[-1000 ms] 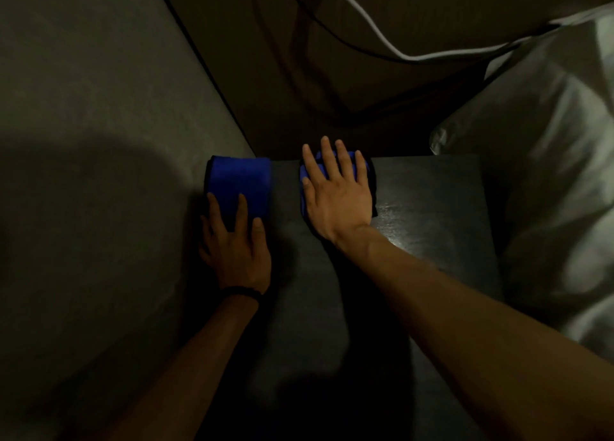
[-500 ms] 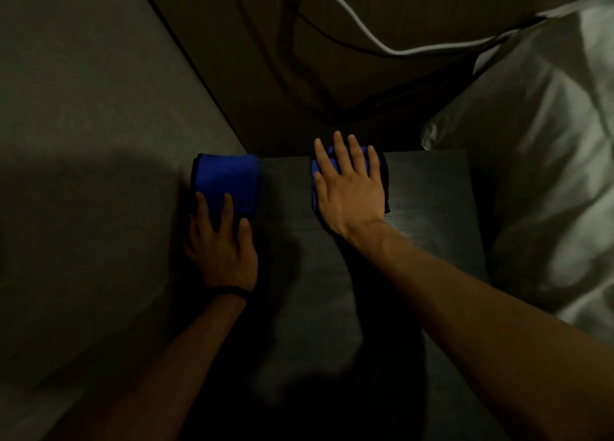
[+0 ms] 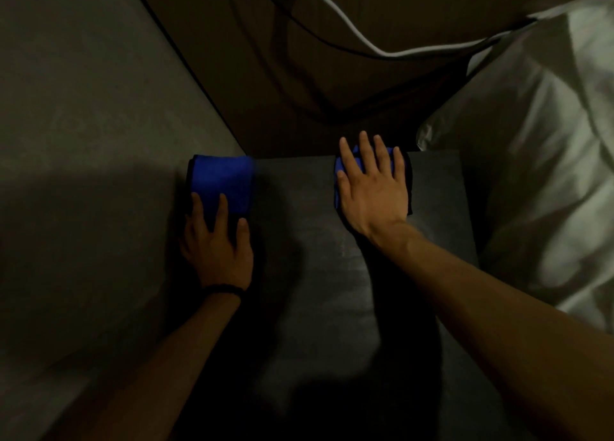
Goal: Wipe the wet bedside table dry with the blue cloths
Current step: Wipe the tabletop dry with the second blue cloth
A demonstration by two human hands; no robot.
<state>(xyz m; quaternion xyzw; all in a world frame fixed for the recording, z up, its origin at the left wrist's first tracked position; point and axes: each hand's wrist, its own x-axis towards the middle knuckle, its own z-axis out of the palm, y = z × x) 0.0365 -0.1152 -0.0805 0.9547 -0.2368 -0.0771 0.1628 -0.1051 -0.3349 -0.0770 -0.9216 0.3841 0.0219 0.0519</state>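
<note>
- Along the far edge of the dark bedside table (image 3: 332, 291), two folded blue cloths lie flat on the top, well apart from each other.
- Step in hand, as judged: the wiping pass, with both cloths at the far end of their stroke.
- Left hand (image 3: 217, 251): fingers straight, pressing on the near half of the left blue cloth (image 3: 221, 178). The far half of this cloth is uncovered. It sits at the far left corner of the table, just beside the grey wall (image 3: 99, 141).
- Right hand (image 3: 373, 191): flat, fingers spread, palm down on the right blue cloth (image 3: 337, 175). Only a blue strip at the thumb side and a dark border at the far side show; the hand covers the rest.
- Neither hand grips or pinches; both press downward with straight fingers.
- Surface condition: a faint sheen shows near the right wrist. Whether this is moisture or reflected light cannot be told.
- Next move, as judged: draw both cloths toward the near edge under even pressure, keeping palms flat so the folds do not open.
- Adjacent items: a white pillow (image 3: 531, 175) lies just right of the table; a white cable (image 3: 352, 32) runs behind it.
</note>
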